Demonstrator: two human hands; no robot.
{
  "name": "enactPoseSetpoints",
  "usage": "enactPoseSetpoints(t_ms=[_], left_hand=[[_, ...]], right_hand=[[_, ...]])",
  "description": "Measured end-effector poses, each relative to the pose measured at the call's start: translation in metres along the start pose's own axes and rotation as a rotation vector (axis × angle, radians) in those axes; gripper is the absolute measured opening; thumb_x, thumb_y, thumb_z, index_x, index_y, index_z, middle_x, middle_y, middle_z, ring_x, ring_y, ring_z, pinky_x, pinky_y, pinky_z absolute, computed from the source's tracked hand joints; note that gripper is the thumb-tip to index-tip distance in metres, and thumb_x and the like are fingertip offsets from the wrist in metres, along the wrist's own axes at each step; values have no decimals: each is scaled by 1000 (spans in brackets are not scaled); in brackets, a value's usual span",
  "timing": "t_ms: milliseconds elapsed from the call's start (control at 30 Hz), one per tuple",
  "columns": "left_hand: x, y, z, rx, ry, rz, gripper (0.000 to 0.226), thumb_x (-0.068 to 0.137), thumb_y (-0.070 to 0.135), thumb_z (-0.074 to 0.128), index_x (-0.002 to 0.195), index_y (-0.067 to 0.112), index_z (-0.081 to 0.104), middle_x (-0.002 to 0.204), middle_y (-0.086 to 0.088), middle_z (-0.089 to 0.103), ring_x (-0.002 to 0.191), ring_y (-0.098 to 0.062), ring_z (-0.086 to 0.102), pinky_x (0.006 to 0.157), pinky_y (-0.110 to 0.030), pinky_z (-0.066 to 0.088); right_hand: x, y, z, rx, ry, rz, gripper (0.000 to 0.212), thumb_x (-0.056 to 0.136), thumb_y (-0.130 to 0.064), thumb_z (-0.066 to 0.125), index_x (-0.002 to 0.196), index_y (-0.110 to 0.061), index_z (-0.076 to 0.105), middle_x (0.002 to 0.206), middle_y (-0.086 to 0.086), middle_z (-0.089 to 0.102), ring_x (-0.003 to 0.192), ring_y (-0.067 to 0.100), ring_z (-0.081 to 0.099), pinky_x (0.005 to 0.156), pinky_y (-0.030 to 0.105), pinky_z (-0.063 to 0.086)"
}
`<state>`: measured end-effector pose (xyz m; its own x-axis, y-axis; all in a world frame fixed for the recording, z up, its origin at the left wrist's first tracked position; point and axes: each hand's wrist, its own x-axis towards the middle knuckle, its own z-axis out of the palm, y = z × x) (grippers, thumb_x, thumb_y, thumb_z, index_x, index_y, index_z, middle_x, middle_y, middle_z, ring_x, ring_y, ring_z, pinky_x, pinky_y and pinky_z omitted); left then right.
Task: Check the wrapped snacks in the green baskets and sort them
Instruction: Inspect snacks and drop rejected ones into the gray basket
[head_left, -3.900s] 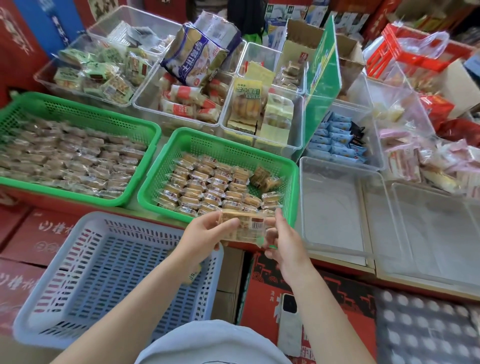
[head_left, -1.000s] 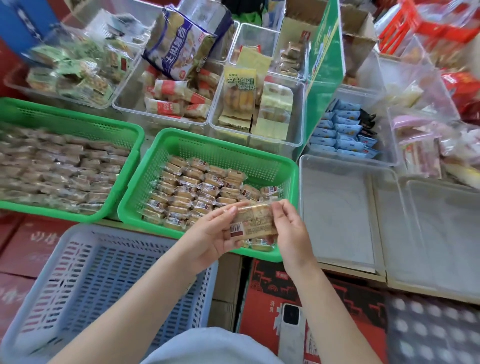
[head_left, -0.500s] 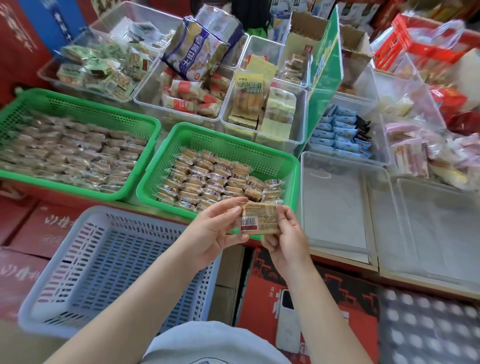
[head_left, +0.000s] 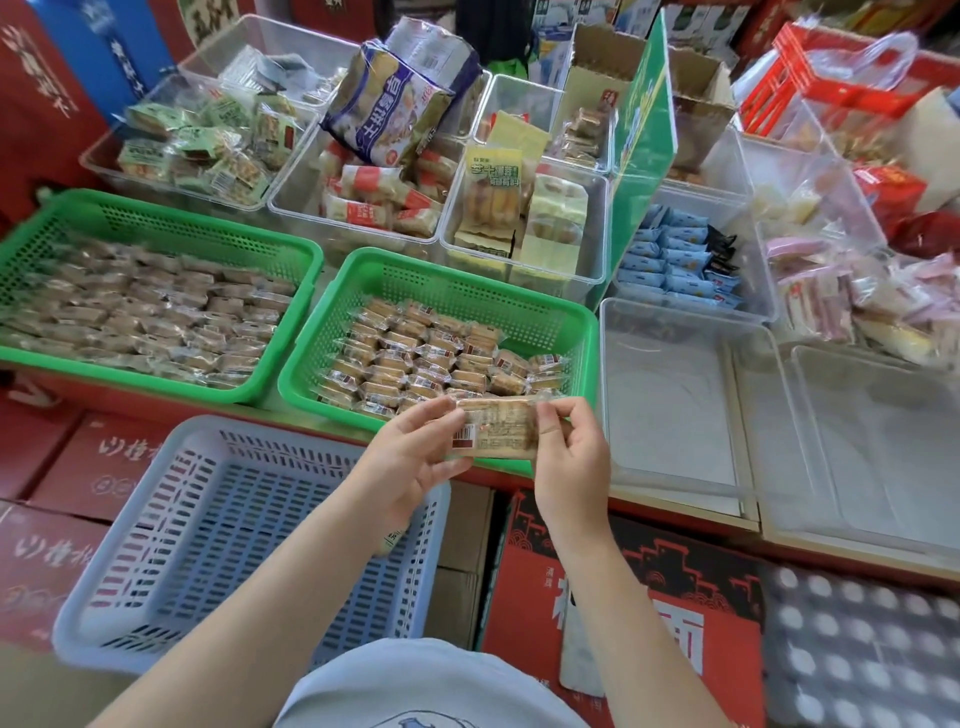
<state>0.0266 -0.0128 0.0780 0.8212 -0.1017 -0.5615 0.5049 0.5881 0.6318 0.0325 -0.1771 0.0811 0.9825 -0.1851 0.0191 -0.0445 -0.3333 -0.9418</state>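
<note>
Between both hands I hold one clear-wrapped tan snack (head_left: 496, 428) flat, barcode side up, just in front of the near rim of the right green basket (head_left: 566, 312). My left hand (head_left: 410, 462) pinches its left end and my right hand (head_left: 571, 457) pinches its right end. That basket holds several rows of the same wrapped snacks (head_left: 415, 358). The left green basket (head_left: 156, 213) is filled with several similar snacks (head_left: 145, 312).
A pale blue slotted basket (head_left: 171, 551) sits low at my left, holding nothing but a small label near its right rim. Two bare clear trays (head_left: 675, 415) lie to the right. Clear bins of other packaged snacks (head_left: 363, 197) line the back. Red cartons (head_left: 623, 597) stand below.
Both hands have kept hold of the snack the whole time; they have turned it so the barcode side faces up and now hold it a little wider apart.
</note>
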Motion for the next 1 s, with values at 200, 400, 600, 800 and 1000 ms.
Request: enactPoseSetpoints(t_ms=[200, 400, 600, 800, 1000], left_hand=[[4, 3, -8, 662, -114, 278, 55, 80, 36, 80, 129, 51, 60, 136, 24, 55, 116, 6, 58, 91, -26, 54], [14, 9, -2, 955, -221, 292, 62, 85, 7, 77, 132, 44, 60, 125, 29, 55, 120, -8, 58, 85, -23, 57], [36, 9, -6, 1073, -198, 417, 37, 90, 32, 75, 122, 47, 63, 117, 24, 65, 111, 2, 60, 92, -25, 52], [56, 5, -1, 677, 78, 175, 32, 99, 43, 57, 103, 14, 72, 90, -1, 77, 81, -16, 73, 60, -22, 52], [88, 4, -3, 656, 41, 98, 36, 92, 43, 66, 116, 16, 69, 94, -3, 77, 86, -19, 71, 63, -23, 53]], right_hand=[[15, -4, -7, 381, -76, 515, 17, 102, -23, 56, 105, -6, 58, 67, 11, 60, 44, 16, 44, 40, 24, 32], [31, 3, -11, 594, -147, 733, 12, 105, -11, 48, 116, -7, 49, 57, 1, 49, 33, 7, 28, 30, 21, 20], [45, 9, -9, 696, -163, 883, 10, 106, -13, 43, 108, -10, 52, 54, 0, 38, 36, 8, 27, 34, 20, 19], [60, 19, -1, 167, -339, 536, 60, 90, -72, 40, 107, -24, 72, 91, -4, 73, 84, 15, 68, 76, 37, 54], [80, 24, 9, 137, -370, 432, 17, 91, -29, 72, 104, -18, 72, 90, 5, 74, 74, 17, 69, 73, 36, 58]])
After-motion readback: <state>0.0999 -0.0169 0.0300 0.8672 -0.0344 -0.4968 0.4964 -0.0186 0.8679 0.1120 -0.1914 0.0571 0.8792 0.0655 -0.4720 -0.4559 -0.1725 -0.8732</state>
